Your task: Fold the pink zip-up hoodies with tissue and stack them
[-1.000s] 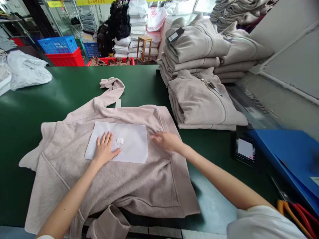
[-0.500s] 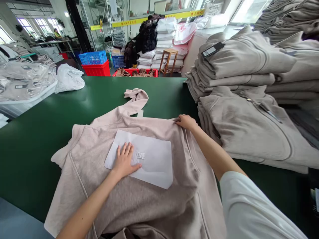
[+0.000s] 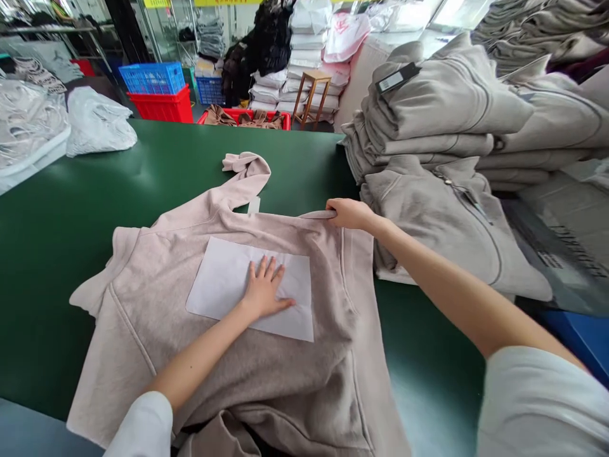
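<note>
A beige-pink sweatshirt (image 3: pixel 190 355) lies spread on the green table, one sleeve (image 3: pixel 254 174) curled at its far side. On it rests a white sheet of paper (image 3: pixel 219 273). My left hand (image 3: pixel 266 289) presses flat on the paper, fingers spread. With fingers closed, my right hand (image 3: pixel 347 212) grips the sweatshirt's far edge near the right corner. A small white tag (image 3: pixel 254 205) sticks out beyond the far edge. The lower part of the garment is bunched in dark folds towards me.
Folded grey-beige garments (image 3: pixel 438 127) are stacked on the right, beside a dark printed package (image 3: pixel 566 241). A white plastic bag (image 3: pixel 99 120) and a tub of bagged garments (image 3: pixel 33 155) are at the left. Beyond the green table (image 3: pixel 181 149) are crates (image 3: pixel 162 105) and a wooden stool (image 3: pixel 311 95).
My left hand has shifted right across the paper, covering the small printed mark visible before. My right hand still holds the edge, lifted slightly. The view has tilted down and turned right.
</note>
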Tool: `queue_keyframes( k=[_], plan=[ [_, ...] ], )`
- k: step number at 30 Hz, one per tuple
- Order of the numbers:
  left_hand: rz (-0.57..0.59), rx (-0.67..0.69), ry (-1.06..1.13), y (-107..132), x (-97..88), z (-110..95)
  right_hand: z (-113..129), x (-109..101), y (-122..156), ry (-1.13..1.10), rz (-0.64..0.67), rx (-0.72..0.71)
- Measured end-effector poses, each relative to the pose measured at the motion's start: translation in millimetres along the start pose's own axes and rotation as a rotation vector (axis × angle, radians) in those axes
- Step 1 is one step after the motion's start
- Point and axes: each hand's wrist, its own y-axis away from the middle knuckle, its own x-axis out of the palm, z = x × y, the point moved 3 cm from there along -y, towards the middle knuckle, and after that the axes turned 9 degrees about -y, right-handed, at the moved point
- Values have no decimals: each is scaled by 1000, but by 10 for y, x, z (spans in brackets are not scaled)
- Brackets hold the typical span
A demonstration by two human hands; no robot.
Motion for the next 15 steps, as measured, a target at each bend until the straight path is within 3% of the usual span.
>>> queue_keyframes(
  k=[3,6,8,11,15],
  plan=[
    [-33,7,60,-20,-54,14,449,-109,607,-12,45,-142],
    [-38,-76,195,-28,-263,373,799,220,1165,-193,297,-290],
    [-69,-229,253,-62,-430,821,880,604,1348,-270,361,-376],
    [-194,-487,209,-193,-690,1640,814,1134,1333,-366,246,-468],
    [-288,-700,100,-557,-979,2585,674,1411,1241,-579,89,-504]
  ],
)
